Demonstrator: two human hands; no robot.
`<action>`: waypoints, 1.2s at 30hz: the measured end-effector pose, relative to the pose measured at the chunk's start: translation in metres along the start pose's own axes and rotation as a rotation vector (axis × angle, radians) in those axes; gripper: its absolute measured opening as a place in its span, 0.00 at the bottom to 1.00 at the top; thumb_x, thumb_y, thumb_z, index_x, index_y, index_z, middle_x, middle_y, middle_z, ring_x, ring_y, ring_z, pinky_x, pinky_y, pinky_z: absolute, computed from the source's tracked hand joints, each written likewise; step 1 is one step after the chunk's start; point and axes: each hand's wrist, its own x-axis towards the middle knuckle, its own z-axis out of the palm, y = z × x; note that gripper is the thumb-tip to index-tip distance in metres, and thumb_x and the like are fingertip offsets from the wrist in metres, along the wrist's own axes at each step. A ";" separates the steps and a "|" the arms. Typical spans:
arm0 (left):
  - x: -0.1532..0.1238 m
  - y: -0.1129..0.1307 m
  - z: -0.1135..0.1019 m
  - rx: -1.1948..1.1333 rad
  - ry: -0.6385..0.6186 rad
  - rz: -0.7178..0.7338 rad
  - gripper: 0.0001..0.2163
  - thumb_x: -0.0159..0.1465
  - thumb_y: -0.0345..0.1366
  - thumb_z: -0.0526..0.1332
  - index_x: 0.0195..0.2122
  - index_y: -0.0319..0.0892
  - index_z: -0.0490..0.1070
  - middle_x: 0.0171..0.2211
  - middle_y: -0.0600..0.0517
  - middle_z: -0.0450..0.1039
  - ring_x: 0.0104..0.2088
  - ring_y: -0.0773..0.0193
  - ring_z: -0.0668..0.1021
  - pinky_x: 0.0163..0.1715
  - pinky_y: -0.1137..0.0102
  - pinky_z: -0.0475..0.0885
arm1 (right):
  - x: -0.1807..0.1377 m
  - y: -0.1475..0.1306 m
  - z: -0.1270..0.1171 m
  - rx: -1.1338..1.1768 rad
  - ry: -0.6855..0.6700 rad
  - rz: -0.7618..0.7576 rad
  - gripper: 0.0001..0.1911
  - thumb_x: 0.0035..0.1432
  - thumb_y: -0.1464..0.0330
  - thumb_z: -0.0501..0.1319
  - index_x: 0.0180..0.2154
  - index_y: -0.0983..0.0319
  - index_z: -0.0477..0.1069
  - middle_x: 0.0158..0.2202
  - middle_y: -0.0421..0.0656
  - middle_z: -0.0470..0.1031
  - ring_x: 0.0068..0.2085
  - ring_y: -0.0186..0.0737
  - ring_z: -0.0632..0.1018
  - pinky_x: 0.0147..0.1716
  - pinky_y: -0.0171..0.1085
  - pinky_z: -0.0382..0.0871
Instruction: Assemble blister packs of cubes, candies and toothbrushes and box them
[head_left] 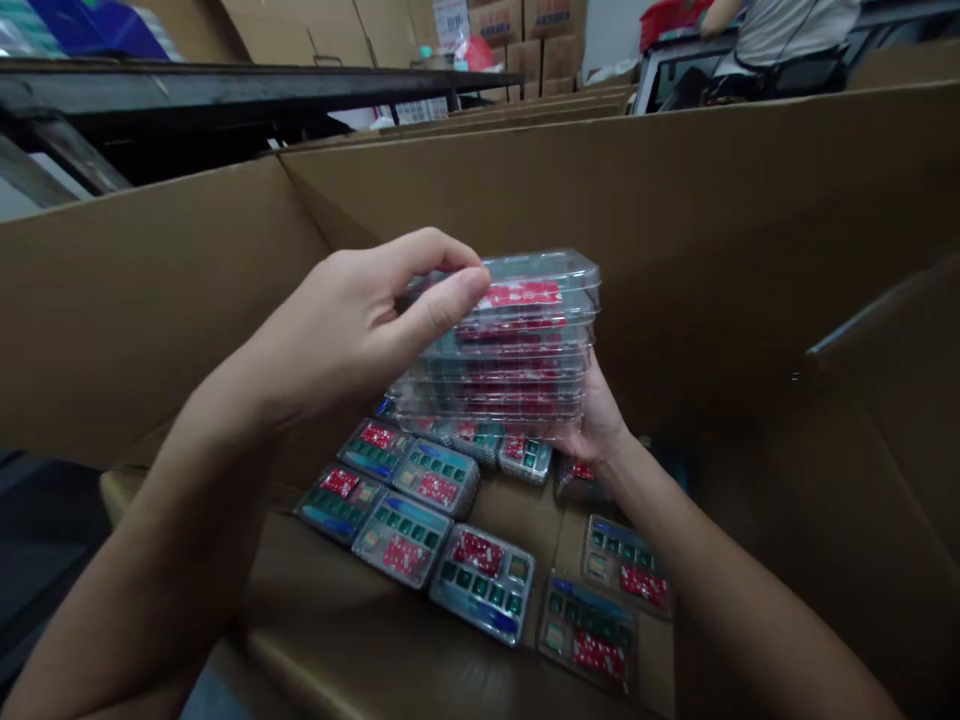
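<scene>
A stack of several clear plastic blister packs [517, 345] with red labels is held up inside a large cardboard box [675, 200]. My left hand [367, 320] pinches the stack's top left edge with thumb and fingers. My right hand [596, 415] supports the stack from below on its right side, its fingers mostly hidden behind the packs. Several more packs [409, 505] with red and green contents lie flat on the box floor beneath.
The box's tall brown walls rise on the left, back and right. A dark bench [225, 85] stands behind at the left. Stacked cartons [525, 40] fill the background, and another person [780, 30] sits at the top right.
</scene>
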 end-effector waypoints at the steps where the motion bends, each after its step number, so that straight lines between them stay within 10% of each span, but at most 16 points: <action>1: -0.002 0.001 -0.001 -0.014 0.003 -0.005 0.15 0.67 0.46 0.54 0.43 0.45 0.76 0.38 0.53 0.79 0.34 0.65 0.79 0.29 0.73 0.70 | 0.000 -0.001 0.000 -0.003 0.021 -0.023 0.28 0.67 0.48 0.44 0.38 0.60 0.73 0.35 0.43 0.79 0.50 0.44 0.78 0.53 0.50 0.73; 11: -0.004 -0.003 0.004 0.126 0.031 0.169 0.17 0.67 0.47 0.55 0.45 0.39 0.74 0.45 0.49 0.75 0.48 0.57 0.75 0.50 0.61 0.70 | -0.002 -0.004 0.004 -0.029 0.005 -0.059 0.30 0.68 0.50 0.40 0.42 0.60 0.75 0.37 0.43 0.80 0.48 0.41 0.79 0.51 0.47 0.75; 36: -0.013 0.004 0.014 0.274 0.013 0.170 0.31 0.62 0.52 0.62 0.60 0.39 0.60 0.57 0.46 0.67 0.58 0.47 0.68 0.58 0.53 0.61 | -0.006 -0.012 0.017 -0.023 -0.012 -0.074 0.33 0.67 0.49 0.36 0.49 0.56 0.74 0.45 0.43 0.80 0.55 0.43 0.76 0.55 0.53 0.72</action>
